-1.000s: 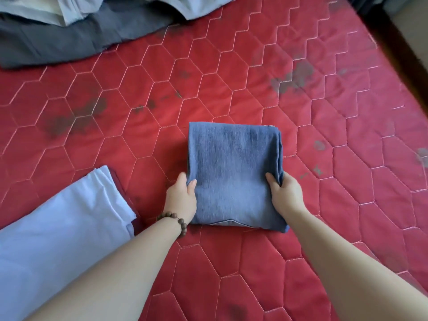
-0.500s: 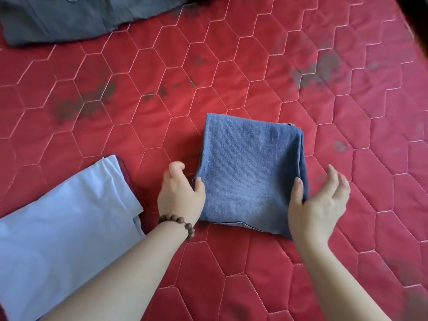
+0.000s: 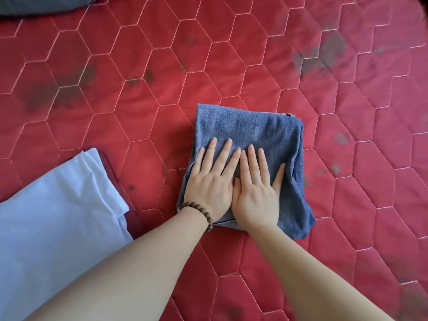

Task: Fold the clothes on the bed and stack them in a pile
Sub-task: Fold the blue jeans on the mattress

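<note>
Both hands had moved off the sides of the folded denim onto its top: left hand and right hand pressed flat, fingers straight, gripping nothing. Fold looked finished; white pile lay left of the denim on the bed.

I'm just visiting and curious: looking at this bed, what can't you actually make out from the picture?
Head view, the only one:
- Blue cloth: its middle is covered by the left hand and right hand, pressed flat on it; what garment it is cannot be told.
- White cloth: cut off by the left edge.
- Grey cloth: only a strip shows at the top edge.
- Bed: its edges lie outside the frame.
</note>
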The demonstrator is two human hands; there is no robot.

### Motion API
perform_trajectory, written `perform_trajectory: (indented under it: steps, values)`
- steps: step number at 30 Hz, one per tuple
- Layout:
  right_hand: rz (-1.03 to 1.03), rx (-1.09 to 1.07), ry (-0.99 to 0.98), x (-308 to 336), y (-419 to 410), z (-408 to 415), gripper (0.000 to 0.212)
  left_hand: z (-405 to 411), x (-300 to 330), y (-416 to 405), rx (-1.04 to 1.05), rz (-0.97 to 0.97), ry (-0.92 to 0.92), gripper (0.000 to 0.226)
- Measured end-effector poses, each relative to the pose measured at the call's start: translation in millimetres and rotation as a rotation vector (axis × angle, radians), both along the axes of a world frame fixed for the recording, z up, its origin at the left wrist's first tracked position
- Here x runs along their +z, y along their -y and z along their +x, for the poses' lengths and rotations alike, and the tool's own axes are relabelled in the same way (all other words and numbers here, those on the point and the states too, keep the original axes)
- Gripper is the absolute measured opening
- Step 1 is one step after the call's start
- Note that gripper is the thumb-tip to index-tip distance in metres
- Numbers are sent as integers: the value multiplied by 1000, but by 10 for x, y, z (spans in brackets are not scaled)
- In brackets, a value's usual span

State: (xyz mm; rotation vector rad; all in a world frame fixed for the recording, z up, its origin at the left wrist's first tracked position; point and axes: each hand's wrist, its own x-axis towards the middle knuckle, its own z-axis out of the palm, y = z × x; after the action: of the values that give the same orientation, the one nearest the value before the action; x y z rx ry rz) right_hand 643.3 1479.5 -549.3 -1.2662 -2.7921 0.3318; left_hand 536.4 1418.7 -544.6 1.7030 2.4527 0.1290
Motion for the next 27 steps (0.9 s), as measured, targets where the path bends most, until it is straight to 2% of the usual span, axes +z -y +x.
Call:
perform_trajectory:
  steps: [5, 9, 13, 15, 17, 21, 27]
  values:
    - [-1, 5, -64, -24, -46, 15, 58, -8, -81, 12, 79, -19, -17, 59]
    - [-56, 6, -38, 90, -72, -18, 58, -16, 28, -19, 131, -61, 72, 62]
    - [72, 45, -50, 226, -238, 65, 55, -18, 279, -117, 259, -36, 178, 65]
    - [134, 25, -26, 256, -423, 124, 55, -56, 393, -251, 196, 72, 74, 52]
    - [126, -16, 23, 253, -641, 125, 55, -177, 414, -446, 100, 131, -1, 49]
    - [11, -68, 54, 143, -878, 40, 60, -417, 183, -593, 10, 4, -64, 63]
    - [-73, -95, -87, -41, -940, 77, 64, -475, -69, -593, -7, 97, -70, 72]
